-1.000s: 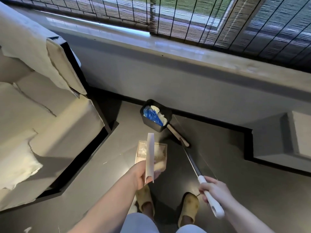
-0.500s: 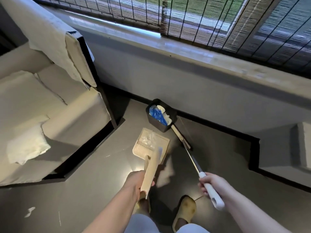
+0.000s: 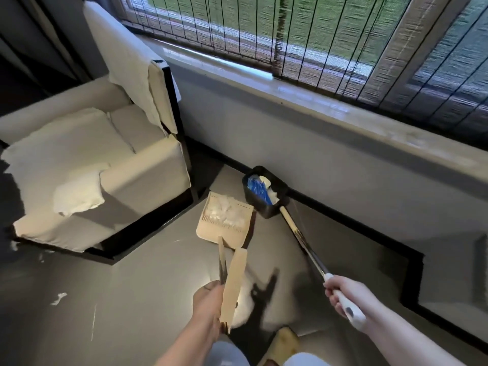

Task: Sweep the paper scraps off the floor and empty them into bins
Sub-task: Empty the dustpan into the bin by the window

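Where bin (image 3: 265, 192) hides broom (image 3: 303, 243) head, scraps (image 3: 224, 212) blurred

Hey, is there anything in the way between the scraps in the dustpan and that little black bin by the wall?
Nothing visible blocks it. The paper scraps lie in the dustpan, whose right edge sits right beside the black bin. The bin's mouth is open, though blue and white waste already lies inside. The left hand holds the dustpan handle.
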`<action>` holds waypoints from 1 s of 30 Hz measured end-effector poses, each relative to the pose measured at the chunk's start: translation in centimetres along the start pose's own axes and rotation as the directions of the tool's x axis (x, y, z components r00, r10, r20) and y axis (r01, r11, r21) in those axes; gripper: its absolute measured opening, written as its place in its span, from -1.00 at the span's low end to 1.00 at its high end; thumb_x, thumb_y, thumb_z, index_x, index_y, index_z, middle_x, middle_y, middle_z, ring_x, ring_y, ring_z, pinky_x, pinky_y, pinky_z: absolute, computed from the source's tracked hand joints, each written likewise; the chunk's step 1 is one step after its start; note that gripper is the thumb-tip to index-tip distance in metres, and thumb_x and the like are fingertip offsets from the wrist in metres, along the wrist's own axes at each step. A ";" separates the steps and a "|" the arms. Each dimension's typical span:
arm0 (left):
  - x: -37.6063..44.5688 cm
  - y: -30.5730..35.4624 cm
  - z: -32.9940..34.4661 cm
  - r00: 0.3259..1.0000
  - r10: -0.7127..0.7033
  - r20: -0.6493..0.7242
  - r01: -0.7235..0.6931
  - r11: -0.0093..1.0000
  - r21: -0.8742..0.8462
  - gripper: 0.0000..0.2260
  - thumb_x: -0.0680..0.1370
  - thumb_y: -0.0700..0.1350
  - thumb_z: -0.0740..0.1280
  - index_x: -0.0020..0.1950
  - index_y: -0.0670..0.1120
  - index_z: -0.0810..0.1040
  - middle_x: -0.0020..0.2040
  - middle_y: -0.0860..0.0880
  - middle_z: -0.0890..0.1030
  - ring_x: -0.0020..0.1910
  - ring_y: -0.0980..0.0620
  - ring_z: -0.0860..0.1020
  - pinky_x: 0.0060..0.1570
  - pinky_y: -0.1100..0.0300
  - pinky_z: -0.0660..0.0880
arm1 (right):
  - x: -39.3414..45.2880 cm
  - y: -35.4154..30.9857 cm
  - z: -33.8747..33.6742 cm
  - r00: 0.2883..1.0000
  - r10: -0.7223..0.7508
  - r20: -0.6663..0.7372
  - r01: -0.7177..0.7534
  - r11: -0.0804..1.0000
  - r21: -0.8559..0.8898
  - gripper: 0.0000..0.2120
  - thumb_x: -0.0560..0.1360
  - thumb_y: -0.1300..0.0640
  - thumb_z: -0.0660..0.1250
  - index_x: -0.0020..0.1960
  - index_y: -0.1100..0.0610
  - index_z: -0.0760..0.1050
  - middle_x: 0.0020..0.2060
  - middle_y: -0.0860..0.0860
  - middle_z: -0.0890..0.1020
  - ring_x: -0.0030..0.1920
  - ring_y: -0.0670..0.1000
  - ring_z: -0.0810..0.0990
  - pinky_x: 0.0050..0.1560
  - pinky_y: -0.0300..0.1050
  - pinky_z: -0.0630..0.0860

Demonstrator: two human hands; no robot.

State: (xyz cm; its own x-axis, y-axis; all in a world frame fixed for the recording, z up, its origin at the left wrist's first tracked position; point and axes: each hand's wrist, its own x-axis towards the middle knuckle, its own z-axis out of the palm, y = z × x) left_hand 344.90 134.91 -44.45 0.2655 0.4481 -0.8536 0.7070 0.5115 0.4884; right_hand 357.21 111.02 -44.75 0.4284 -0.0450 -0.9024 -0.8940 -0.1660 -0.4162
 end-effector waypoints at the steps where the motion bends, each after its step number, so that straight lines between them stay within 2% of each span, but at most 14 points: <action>1: -0.6 -0.5 0.1 1.000 0.013 -0.008 -0.013 1.000 -0.016 -0.90 0.55 -0.27 0.37 -0.03 -0.29 0.63 -0.32 -0.20 0.59 -0.41 -0.08 0.53 -0.48 0.26 0.43 | 0.0 0.1 -0.2 1.000 -0.005 0.000 0.005 1.000 -0.003 -0.95 0.49 0.36 0.28 -0.14 0.32 0.50 -0.41 0.16 0.49 -0.64 -0.07 0.39 -0.66 -0.34 0.30; 2: -1.2 -0.9 0.2 1.000 0.026 -0.017 -0.026 0.999 -0.025 -0.94 0.56 -0.27 0.36 -0.08 -0.24 0.62 -0.31 -0.19 0.59 -0.38 -0.09 0.52 -0.44 0.23 0.43 | 0.1 0.1 -0.5 1.000 -0.010 0.001 0.010 1.000 -0.008 -0.95 0.49 0.36 0.28 -0.12 0.33 0.51 -0.40 0.17 0.49 -0.63 -0.06 0.40 -0.66 -0.34 0.31; 5: -2.3 -1.6 0.2 0.994 0.097 -0.051 -0.099 0.994 -0.042 -0.83 0.55 -0.31 0.37 -0.15 -0.07 0.51 -0.24 -0.15 0.59 -0.31 -0.09 0.52 -0.32 0.15 0.42 | 0.1 0.1 -1.1 1.000 -0.028 0.004 0.028 0.999 -0.037 -0.94 0.49 0.36 0.26 -0.10 0.33 0.51 -0.39 0.17 0.50 -0.60 -0.05 0.40 -0.64 -0.33 0.31; 7: -2.9 -1.6 0.0 0.989 0.135 -0.067 -0.139 0.988 -0.061 -0.88 0.55 -0.30 0.38 -0.03 -0.09 0.52 -0.23 -0.14 0.59 -0.32 -0.07 0.52 -0.32 0.15 0.42 | 0.1 -0.1 -1.5 0.999 -0.051 -0.005 0.050 0.997 -0.057 -0.93 0.48 0.38 0.26 -0.08 0.34 0.51 -0.37 0.17 0.50 -0.57 -0.04 0.41 -0.63 -0.31 0.31; 11: -3.4 -1.2 -0.7 0.978 0.194 -0.073 -0.198 0.979 -0.057 -0.63 0.55 -0.28 0.37 0.35 -0.10 0.48 -0.24 -0.13 0.61 -0.35 -0.04 0.52 -0.38 0.16 0.42 | -0.2 -0.4 -1.5 0.997 -0.079 -0.011 0.078 0.994 -0.080 -0.93 0.46 0.41 0.25 -0.13 0.34 0.50 -0.36 0.18 0.49 -0.52 -0.02 0.40 -0.63 -0.30 0.32; 14: -3.3 -1.1 -1.1 0.973 0.225 -0.055 -0.228 0.972 -0.057 -0.51 0.54 -0.28 0.38 0.46 -0.12 0.41 -0.19 -0.15 0.61 -0.33 -0.05 0.53 -0.37 0.15 0.43 | -0.3 -0.2 -1.2 0.995 -0.095 -0.030 0.093 0.993 -0.073 -0.91 0.45 0.41 0.25 -0.12 0.35 0.53 -0.40 0.17 0.49 -0.53 -0.02 0.40 -0.62 -0.29 0.32; 20: -2.7 -0.8 -3.5 0.964 0.264 -0.010 -0.264 0.963 -0.056 -0.55 0.55 -0.23 0.39 0.44 -0.10 0.45 -0.27 -0.15 0.60 -0.39 -0.05 0.51 -0.37 0.14 0.41 | -1.0 0.8 0.7 0.988 -0.140 -0.063 0.135 0.988 -0.075 -0.90 0.44 0.40 0.26 -0.21 0.29 0.52 -0.41 0.16 0.49 -0.53 0.00 0.41 -0.60 -0.27 0.34; 30: -2.1 0.1 -11.4 0.948 0.303 0.099 -0.315 0.938 0.146 -0.59 0.56 -0.27 0.39 0.40 -0.14 0.48 -0.28 -0.16 0.62 -0.45 -0.03 0.52 -0.38 0.15 0.46 | -2.4 4.7 3.1 0.979 -0.150 -0.135 0.142 0.988 -0.067 -0.91 0.39 0.35 0.29 -0.25 0.23 0.53 -0.43 0.14 0.50 -0.51 0.02 0.41 -0.51 -0.21 0.36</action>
State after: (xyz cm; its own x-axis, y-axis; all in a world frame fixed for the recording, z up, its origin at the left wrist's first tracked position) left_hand 336.96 142.41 -40.53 0.5304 0.5071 -0.6794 0.6755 0.2314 0.7001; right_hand 351.60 113.41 -44.90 0.5717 -0.1517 -0.8063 -0.8131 -0.2360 -0.5321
